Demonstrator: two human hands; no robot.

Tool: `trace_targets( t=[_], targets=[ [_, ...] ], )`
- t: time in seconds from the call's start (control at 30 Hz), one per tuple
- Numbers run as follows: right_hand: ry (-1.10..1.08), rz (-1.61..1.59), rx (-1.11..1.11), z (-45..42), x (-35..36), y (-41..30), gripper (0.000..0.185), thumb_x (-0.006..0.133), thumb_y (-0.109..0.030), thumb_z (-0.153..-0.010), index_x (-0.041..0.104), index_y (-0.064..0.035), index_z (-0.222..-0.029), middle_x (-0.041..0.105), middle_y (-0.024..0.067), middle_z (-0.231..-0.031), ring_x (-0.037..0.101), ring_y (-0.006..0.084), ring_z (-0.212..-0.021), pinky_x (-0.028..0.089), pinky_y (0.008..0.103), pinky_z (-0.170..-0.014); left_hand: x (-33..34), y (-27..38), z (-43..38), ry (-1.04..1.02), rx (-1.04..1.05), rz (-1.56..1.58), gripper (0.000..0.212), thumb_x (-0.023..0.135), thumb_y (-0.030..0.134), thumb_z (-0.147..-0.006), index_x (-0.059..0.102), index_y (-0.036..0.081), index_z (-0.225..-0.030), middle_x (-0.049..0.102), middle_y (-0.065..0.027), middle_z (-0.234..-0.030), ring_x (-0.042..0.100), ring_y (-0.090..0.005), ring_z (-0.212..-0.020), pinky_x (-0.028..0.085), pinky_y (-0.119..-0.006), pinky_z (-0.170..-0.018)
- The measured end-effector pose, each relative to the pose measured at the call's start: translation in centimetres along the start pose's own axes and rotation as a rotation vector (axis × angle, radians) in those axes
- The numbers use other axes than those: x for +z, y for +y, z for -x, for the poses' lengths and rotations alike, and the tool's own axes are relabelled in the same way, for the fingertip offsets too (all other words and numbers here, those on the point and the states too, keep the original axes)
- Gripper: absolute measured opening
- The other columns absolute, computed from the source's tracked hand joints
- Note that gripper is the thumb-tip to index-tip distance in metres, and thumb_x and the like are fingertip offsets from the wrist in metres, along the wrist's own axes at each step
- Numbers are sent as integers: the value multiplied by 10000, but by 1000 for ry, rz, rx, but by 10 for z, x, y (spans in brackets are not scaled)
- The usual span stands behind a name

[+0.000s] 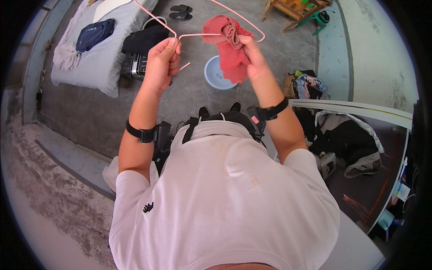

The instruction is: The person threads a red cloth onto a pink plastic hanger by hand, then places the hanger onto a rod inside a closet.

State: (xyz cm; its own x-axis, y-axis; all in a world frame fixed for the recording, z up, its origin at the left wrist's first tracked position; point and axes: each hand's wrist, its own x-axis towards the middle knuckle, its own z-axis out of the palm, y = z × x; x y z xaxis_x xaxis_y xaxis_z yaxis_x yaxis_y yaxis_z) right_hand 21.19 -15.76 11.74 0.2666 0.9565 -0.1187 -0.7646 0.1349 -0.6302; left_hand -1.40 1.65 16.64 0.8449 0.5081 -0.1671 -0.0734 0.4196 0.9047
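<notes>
My left hand (163,62) is closed around a pink wire hanger (199,34) near its neck. The free end of the hook pokes out below my fingers. My right hand (254,55) grips a red cloth (233,62), which is bunched around the hanger's straight bar, with part of it dangling down. My fingers on that side are partly hidden by the folds. Both hands are held up in front of me above the floor. Beneath the cloth, a light blue plastic basin (212,76) stands on the floor, partly covered from view.
To the left is a bed (98,67) with a dark blue bag (95,33). Black fabric (145,38) lies over items beside it. Black slippers (180,12) rest farther off. On the right are a wooden chair (287,10) and an open cabinet (351,189) holding clothes (347,141).
</notes>
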Motion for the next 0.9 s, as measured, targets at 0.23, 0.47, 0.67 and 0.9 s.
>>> trace_targets(
  t=[0.23,0.47,0.67,0.9],
  targets=[
    [112,92,-30,-4,10,0,317,698,-219,-979,675,-63,-1254,740,43,-1193,699,152,-1076,560,339,-973,-4,-2,-8,26,-64,-110,329,518,330,-1129,530,134,-865,300,97,-637,245,-27,-505,166,-244,-463],
    [235,-75,26,5,19,3,463,675,-398,-1014,637,-87,-1354,711,51,-1315,693,188,-1162,563,382,-1020,-4,21,-4,28,36,-405,360,513,331,-1131,535,116,-844,326,102,-593,251,-22,-481,173,-250,-449],
    [229,-23,-40,1,20,27,368,681,-340,-1013,678,-80,-1274,735,47,-1240,709,171,-1100,573,360,-984,9,1,-9,32,40,-319,336,528,347,-1122,564,132,-867,353,99,-599,265,-25,-477,171,-240,-448],
    [70,203,-45,-11,47,30,319,729,-246,-992,694,-32,-1226,757,56,-1117,721,147,-979,581,310,-866,27,-31,-8,116,-92,-63,309,535,332,-1120,551,131,-886,367,88,-634,265,-33,-489,189,-243,-453]
  ],
)
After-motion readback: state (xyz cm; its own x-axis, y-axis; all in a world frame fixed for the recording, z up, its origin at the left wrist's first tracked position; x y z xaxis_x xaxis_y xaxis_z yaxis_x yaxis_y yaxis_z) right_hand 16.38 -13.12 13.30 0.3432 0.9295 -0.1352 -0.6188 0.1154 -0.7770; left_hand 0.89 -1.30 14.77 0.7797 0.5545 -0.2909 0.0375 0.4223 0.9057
